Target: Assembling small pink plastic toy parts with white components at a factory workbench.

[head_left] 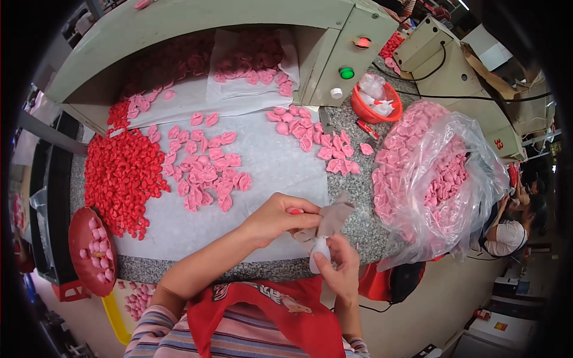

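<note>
My left hand (277, 219) is closed over the near part of the white sheet, pinching a crumpled grey-beige cloth piece (335, 218). A small red piece (294, 210) shows between its fingers. Close below, my right hand (341, 265) grips a small white object with a pointed tip (320, 250), which looks like a squeeze bottle and touches or nearly touches the cloth. Folded pink petal-like pieces (206, 173) lie scattered beyond my hands. To their left spreads a heap of small red pieces (122, 179).
A grey-green machine (322, 65) with a wide opening stands at the back, pink pieces inside. At right are an orange basket (365, 113) and a clear plastic bag (477, 161) of pink pieces. A red bowl (80, 262) sits at the left edge. Another person (507, 235) is far right.
</note>
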`<state>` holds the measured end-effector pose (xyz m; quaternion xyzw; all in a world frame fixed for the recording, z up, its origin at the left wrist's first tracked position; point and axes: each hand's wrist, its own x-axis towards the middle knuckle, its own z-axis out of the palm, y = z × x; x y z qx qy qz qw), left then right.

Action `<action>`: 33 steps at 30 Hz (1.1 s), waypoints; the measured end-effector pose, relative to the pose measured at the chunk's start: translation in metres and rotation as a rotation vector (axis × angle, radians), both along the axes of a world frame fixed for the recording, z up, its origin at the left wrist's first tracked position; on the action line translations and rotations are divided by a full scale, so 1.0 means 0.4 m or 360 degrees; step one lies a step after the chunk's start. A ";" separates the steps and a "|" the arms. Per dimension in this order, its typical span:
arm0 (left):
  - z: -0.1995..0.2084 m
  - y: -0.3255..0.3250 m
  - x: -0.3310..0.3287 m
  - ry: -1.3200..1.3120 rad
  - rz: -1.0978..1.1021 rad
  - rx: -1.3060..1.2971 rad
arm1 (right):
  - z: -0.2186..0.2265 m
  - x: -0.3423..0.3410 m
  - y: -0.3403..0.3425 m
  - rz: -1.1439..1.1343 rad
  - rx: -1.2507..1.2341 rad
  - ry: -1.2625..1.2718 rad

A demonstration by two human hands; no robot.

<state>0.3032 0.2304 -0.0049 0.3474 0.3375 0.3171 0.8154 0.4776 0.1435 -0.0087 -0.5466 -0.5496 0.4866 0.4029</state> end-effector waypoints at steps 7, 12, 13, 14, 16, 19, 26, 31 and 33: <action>0.034 -0.011 -0.025 0.0379 0.0349 0.0929 | 0.027 -0.006 -0.004 0.0170 -0.0062 0.0157; 0.036 0.019 -0.100 0.0292 0.0465 0.0570 | 0.060 -0.023 -0.017 0.0259 -0.0255 0.0422; 0.046 0.006 -0.092 0.0323 0.0393 0.0562 | 0.061 -0.028 -0.017 0.0222 -0.0285 0.0483; 0.047 -0.005 -0.085 0.0322 0.0394 0.0566 | 0.063 -0.032 -0.015 0.0222 -0.0281 0.0482; 0.046 -0.024 -0.076 0.0203 0.0351 0.0380 | 0.069 -0.039 -0.014 0.0187 -0.0266 0.0490; 0.049 -0.023 -0.068 0.0901 0.0475 0.0928 | 0.079 -0.056 -0.014 0.0030 -0.0186 0.0550; -0.021 -0.063 -0.067 0.1613 0.0566 0.1640 | 0.075 -0.111 0.066 -0.0138 0.0427 -0.0102; 0.008 -0.069 -0.076 0.1397 0.0830 0.1861 | 0.105 -0.139 0.091 -0.0266 0.0575 -0.0322; 0.052 -0.105 -0.062 0.0921 0.0744 0.1394 | 0.110 -0.164 0.101 -0.0162 0.0664 -0.0373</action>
